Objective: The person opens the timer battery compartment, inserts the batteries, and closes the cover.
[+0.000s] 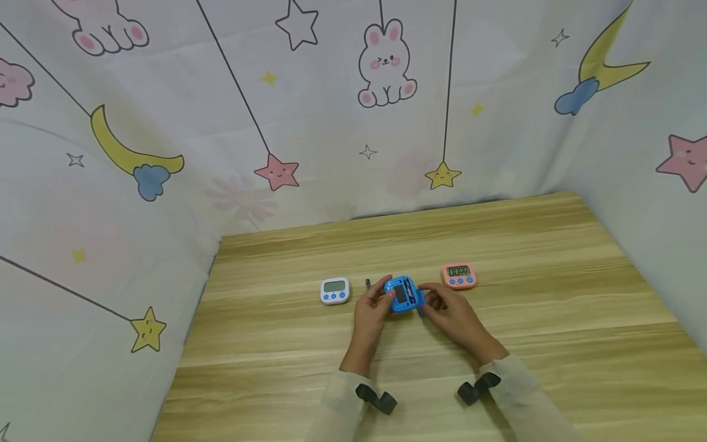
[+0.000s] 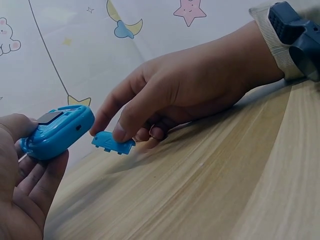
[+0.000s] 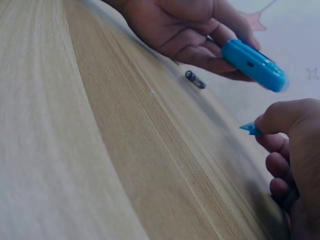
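Observation:
My left hand (image 1: 370, 318) grips a blue digital timer (image 1: 400, 294), its back turned up, thumb on top and fingers below. A battery (image 1: 410, 291) lies in the timer's uncovered slot, beside a dark rectangular pad. With thumb and finger, my right hand (image 1: 454, 312) pinches a small blue battery cover (image 2: 111, 143), which has little tabs along one edge. The cover is held just off the timer's side, apart from it in both wrist views. A loose battery (image 3: 195, 79) lies on the table beyond the left hand.
On the wood-grain table (image 1: 265, 344), a white timer (image 1: 334, 291) stands left of the hands. A pink timer (image 1: 459, 276) showing digits sits just beyond the right hand. Printed curtains (image 1: 320, 123) enclose the table's back and sides.

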Available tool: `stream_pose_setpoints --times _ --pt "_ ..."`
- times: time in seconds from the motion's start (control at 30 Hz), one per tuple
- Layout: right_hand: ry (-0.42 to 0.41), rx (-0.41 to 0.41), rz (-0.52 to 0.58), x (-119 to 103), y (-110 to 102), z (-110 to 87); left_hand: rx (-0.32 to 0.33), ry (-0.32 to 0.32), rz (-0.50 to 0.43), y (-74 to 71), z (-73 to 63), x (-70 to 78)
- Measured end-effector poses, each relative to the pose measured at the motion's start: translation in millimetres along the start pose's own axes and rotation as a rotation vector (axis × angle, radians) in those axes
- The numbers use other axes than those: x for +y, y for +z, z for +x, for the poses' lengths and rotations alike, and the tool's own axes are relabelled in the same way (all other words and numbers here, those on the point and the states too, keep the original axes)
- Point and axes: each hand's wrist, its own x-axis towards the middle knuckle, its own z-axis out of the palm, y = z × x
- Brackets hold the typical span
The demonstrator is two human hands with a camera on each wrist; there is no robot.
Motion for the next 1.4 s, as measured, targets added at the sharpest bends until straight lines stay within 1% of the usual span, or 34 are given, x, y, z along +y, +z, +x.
stream_pose_setpoints --times 0.07,0.17,0.37,0.5,0.63,0.73,0.8,1.07,1.23,1.4 --pt "0.004 0.015 0.006 1.5 0.3 0.5 -0.002 0.003 0.019 1.8 -3.2 7.7" --pt "-0.018 0.061 0.021 3.2 0.2 0.4 -0.003 0.015 0.051 4.8 -7.7 17.4" --pt "-0.101 0.186 0.094 1.1 -1.6 -0.1 -0.013 0.039 0.101 4.9 -8.3 16.7" --pt "-0.156 0.231 0.133 -5.8 -3.3 0.2 -0.026 0.068 0.141 4.8 -8.2 13.4" --pt "-0.212 0.220 0.161 -24.8 -8.9 -0.6 -0.044 0.066 0.159 4.8 -8.6 11.9" --pt "-0.231 0.202 0.166 -38.0 -13.2 -1.4 -0.053 0.058 0.161 5.2 -8.5 12.1" --pt "-0.237 0.197 0.166 -41.4 -14.2 -1.5 -0.056 0.059 0.165 5.7 -8.5 12.9" --pt "-0.274 0.206 0.148 -12.0 -1.1 0.5 -0.082 0.067 0.200 8.3 -9.5 16.0" --pt "-0.257 0.198 0.112 -4.6 2.3 -0.1 -0.091 0.066 0.207 8.7 -9.1 14.6" --pt "-0.243 0.197 0.066 -2.3 3.1 -0.3 -0.102 0.053 0.211 8.2 -9.0 14.2"
